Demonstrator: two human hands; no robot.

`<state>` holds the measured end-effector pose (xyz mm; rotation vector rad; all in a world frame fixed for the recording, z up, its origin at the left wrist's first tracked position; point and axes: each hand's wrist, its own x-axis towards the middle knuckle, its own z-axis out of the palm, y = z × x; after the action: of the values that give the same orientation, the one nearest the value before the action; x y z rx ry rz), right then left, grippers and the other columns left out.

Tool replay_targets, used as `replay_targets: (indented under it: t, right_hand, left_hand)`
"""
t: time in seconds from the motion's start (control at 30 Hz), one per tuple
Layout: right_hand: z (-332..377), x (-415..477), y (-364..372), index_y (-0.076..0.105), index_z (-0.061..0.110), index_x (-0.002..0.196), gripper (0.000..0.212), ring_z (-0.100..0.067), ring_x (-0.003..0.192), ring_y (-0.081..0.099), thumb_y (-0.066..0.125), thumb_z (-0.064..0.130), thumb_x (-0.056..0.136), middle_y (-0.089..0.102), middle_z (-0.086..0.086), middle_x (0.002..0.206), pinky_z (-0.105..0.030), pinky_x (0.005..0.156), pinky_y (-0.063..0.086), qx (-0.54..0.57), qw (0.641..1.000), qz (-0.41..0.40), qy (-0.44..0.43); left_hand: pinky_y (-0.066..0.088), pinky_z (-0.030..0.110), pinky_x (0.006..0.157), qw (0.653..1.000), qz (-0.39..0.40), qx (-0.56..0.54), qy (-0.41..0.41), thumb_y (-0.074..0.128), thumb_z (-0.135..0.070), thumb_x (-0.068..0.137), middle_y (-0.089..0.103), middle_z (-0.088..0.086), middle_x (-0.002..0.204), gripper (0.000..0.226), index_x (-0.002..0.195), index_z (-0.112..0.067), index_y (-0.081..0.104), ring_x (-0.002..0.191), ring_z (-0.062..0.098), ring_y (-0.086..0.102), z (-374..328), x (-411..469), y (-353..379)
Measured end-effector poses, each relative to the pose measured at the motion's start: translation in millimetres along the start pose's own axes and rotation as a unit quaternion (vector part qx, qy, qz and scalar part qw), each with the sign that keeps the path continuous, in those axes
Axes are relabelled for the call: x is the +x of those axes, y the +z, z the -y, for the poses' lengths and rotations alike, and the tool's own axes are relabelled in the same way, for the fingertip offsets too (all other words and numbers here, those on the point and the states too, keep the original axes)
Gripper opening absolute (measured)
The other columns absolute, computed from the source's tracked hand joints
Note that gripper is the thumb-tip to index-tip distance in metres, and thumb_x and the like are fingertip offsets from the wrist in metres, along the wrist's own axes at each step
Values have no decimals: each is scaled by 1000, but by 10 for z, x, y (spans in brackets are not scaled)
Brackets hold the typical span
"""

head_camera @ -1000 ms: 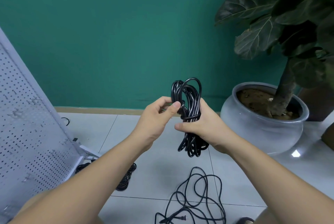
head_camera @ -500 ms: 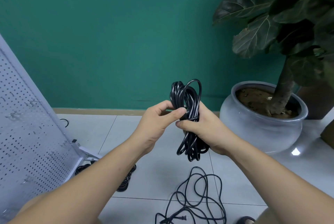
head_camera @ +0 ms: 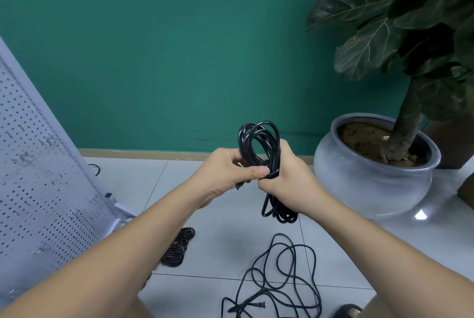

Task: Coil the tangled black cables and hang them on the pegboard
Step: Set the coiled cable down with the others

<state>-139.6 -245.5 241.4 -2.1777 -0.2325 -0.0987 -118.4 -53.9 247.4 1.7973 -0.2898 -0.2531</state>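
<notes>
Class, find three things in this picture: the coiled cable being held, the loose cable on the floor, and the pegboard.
coiled cable [head_camera: 245, 141], head view, left strands of its upper loop.
loose cable [head_camera: 256, 305], head view, its plug end.
pegboard [head_camera: 38, 189], head view, middle of the perforated panel.

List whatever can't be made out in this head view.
Middle of the coiled cable: head view, covered by the left hand and right hand gripping it.
The floor coil: head view, partly behind the left forearm.
The loose cable: cut off by the bottom edge.
The pegboard: cut by the left edge; its hooks too blurred to count.
</notes>
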Motion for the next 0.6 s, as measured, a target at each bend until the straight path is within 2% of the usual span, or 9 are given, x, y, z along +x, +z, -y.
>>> replay_targets:
  t: [0.07,0.17,0.23,0.3,0.37,0.43,0.47,0.53,0.6]
  right_hand:
    - [45,31,53,44,35,128,56,-3,74,61,70,12,83,68,10,86,-24,64,48,10,1000,-4,-5]
    - [109,62,165,40,32,137,63,0,84,65,75,19,87,70,13,98,-26,72,52,25,999,25,-10]
    - [158,90,281,34,32,147,71,7,87,64,77,25,92,66,16,105,-16,73,50,33,997,62,-18]
    - [251,138,435,22,31,159,82,13,91,64,75,25,97,67,21,110,-7,74,47,38,993,107,-42]
    - [365,223,657,-2,27,170,101,5,95,68,71,28,100,71,18,114,-15,81,49,16,986,148,-71]
    - [475,324,894,-19,20,169,110,-9,100,66,68,33,104,69,12,118,-26,84,47,-19,980,175,-88]
    - [534,383,1044,-22,17,168,111,-12,102,64,67,36,105,66,10,120,-28,84,45,-33,978,184,-96]
    - [640,482,1342,-14,14,170,110,-11,100,62,70,36,103,64,11,119,-29,83,45,-39,973,197,-115]
    - [661,569,1686,12,21,167,99,-1,93,65,79,32,95,69,16,114,-26,78,48,-12,966,214,-142]
  left_hand:
    - [38,19,57,1000,-13,-6,0,88,-29,89,67,-7,71,15,101,-21,84,65,16,43,32,-6,-37]
    - [36,23,60,1000,-19,5,-15,87,-32,89,68,-4,75,17,102,-21,85,67,17,41,29,-36,-179]
    - [38,26,63,999,-10,26,-40,88,-33,88,71,4,81,21,102,-18,85,69,19,46,16,-83,-353]
    - [41,19,61,996,-15,71,-55,87,-36,88,72,12,81,30,100,-10,83,68,18,53,37,-175,-592]
    - [41,17,59,991,-33,112,-70,85,-43,88,75,15,79,40,101,-5,80,65,15,60,111,-300,-851]
    - [41,25,66,988,-54,118,-84,82,-49,90,79,14,83,40,102,-11,79,68,14,66,243,-422,-1086]
    - [40,30,69,987,-66,114,-89,80,-48,92,79,10,83,35,100,-15,79,70,14,68,338,-493,-1200]
    - [42,35,74,986,-105,90,-98,78,-47,95,79,9,81,34,96,-13,78,71,15,68,591,-606,-1431]
    - [47,40,82,979,-157,62,-118,81,-51,91,80,11,84,50,99,-2,76,74,17,68,901,-704,-1642]
